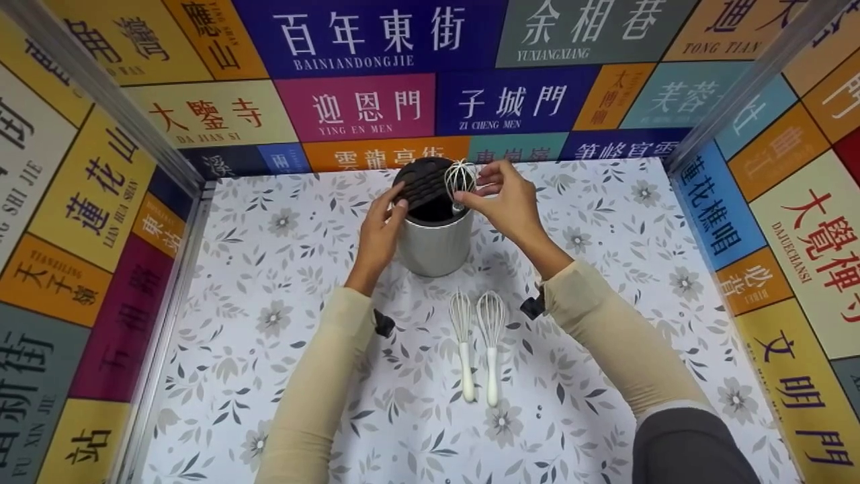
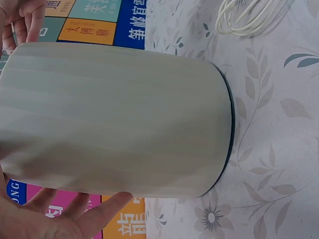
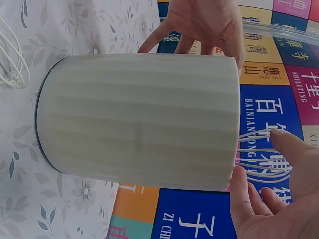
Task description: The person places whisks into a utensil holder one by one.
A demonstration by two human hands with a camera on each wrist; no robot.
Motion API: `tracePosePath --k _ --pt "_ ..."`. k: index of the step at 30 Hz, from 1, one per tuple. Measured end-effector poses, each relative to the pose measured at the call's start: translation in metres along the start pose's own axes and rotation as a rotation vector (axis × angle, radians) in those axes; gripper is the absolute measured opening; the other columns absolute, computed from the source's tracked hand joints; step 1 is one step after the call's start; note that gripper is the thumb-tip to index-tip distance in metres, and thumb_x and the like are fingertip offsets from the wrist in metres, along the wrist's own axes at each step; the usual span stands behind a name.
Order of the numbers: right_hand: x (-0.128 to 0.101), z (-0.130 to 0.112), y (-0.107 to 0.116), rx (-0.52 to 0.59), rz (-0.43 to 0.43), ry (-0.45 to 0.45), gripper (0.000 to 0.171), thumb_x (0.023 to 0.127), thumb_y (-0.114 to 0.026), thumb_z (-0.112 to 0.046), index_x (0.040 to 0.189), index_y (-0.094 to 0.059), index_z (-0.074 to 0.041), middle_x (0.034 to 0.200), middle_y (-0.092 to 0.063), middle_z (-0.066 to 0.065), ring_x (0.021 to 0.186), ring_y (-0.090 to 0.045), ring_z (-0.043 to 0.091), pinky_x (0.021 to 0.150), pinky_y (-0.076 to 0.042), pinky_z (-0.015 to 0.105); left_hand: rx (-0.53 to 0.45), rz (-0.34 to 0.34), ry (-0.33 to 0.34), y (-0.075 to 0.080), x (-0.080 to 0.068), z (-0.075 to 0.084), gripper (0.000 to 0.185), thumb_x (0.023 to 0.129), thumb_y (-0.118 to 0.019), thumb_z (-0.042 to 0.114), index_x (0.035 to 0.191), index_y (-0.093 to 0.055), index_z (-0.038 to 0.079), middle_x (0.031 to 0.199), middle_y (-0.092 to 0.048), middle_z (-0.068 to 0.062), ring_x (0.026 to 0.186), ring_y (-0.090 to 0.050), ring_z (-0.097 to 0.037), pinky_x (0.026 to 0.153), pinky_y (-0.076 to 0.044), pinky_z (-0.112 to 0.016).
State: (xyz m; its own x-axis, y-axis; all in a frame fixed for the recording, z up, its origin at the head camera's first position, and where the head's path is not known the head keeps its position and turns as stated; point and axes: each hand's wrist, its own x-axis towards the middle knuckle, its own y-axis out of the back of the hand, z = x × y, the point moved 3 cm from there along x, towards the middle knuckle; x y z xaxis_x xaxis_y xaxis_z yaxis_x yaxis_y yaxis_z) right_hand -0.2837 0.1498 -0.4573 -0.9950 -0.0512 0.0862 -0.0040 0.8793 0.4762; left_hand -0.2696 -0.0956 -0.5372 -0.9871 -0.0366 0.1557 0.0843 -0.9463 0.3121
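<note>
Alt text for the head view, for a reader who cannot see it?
A right hand holds a whisk in a pale utensil holder while the left hand touches its rim. Two whisks lie nearer on the floral table.

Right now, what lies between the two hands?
In the head view, the white holder with a dark insert, and a whisk held by the right hand; left hand opposite.
</note>
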Motion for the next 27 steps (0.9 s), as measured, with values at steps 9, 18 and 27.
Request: tracePosePath --k 9,18,27 --pt "-0.013 0.011 0.014 0.044 -0.027 -0.035 0.068 0.075 -0.086 -0.057 0.12 -0.059 -0.015 0.117 -0.069 0.002 0.104 -0.069 0.015 0.084 -0.059 0.035 0.0 0.002 0.004 0.0 0.0 -0.001 0.043 0.107 -0.05 0.043 0.148 -0.055 0.032 0.155 -0.049 0.001 0.145 -0.043 -0.013 0.117 -0.042 -0.034" --pt "-0.031 0.034 0.038 0.222 -0.01 -0.097 0.057 0.082 -0.087 -0.038 0.12 -0.059 -0.006 0.118 -0.066 0.013 0.1 -0.07 0.02 0.081 -0.062 0.027 0.005 -0.007 -0.004 0.0 -0.001 0.0 0.044 0.108 -0.049 0.043 0.15 -0.053 0.031 0.154 -0.05 0.0 0.143 -0.045 -0.015 0.115 -0.043 -0.035" --pt "-0.054 0.064 0.051 0.193 -0.025 -0.127 0.058 0.083 -0.085 -0.04 0.121 -0.058 -0.005 0.114 -0.066 0.01 0.1 -0.07 0.019 0.08 -0.063 0.027 -0.009 0.005 -0.009 -0.001 0.001 -0.001 0.043 0.108 -0.05 0.038 0.149 -0.054 0.027 0.153 -0.05 -0.002 0.143 -0.045 -0.014 0.116 -0.042 -0.032"
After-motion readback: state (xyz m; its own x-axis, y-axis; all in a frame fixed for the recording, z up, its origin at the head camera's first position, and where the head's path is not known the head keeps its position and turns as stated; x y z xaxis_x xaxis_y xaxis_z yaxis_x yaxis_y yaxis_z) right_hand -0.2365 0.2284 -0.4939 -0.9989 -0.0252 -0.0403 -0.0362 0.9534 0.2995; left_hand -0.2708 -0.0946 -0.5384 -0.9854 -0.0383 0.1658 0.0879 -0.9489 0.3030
